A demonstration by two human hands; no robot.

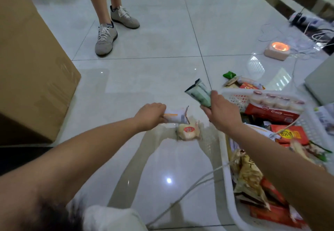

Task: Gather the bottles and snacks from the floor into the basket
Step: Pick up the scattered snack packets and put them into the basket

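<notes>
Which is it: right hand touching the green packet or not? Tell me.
Touching. The head view shows the right hand closed around the lower end of the green packet, lifted above the floor.

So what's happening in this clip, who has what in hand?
A person is clearing snacks off a tiled floor into a white basket on their right, already well filled with packets and a row of small bottles. The left hand grips a white and orange packet; the right hand holds a pale green packet near the basket's rim. A round wrapped snack still lies on the floor between the hands. Someone in grey sneakers stands watching.
</notes>
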